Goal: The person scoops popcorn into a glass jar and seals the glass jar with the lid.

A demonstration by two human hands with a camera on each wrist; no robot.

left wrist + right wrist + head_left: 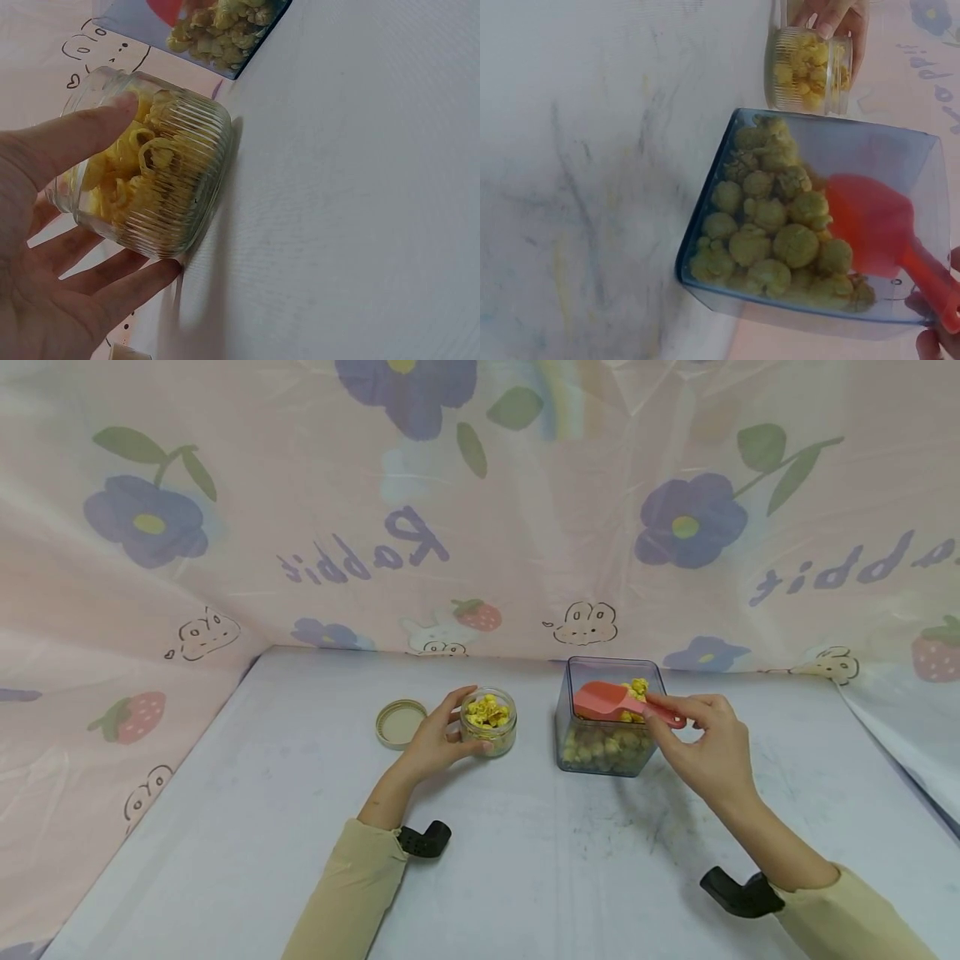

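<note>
A ribbed glass jar [502, 739] with yellow popcorn in it stands on the table. My left hand [435, 739] holds it, thumb on the near side and fingers around the far side; the left wrist view shows the popcorn [142, 161] through the glass. To its right is a clear bluish square container [607, 756], partly filled with popcorn [769, 225]. My right hand [708, 743] pinches the handle of a red scoop [603, 700], whose blade lies inside the container's opening. Whether the scoop carries popcorn cannot be made out.
A round lid [400, 724] lies on the table just left of the jar, beside my left hand. The white table [510, 860] ends at a patterned curtain [510, 568] at the back. Dark smudges mark the surface in front of the container.
</note>
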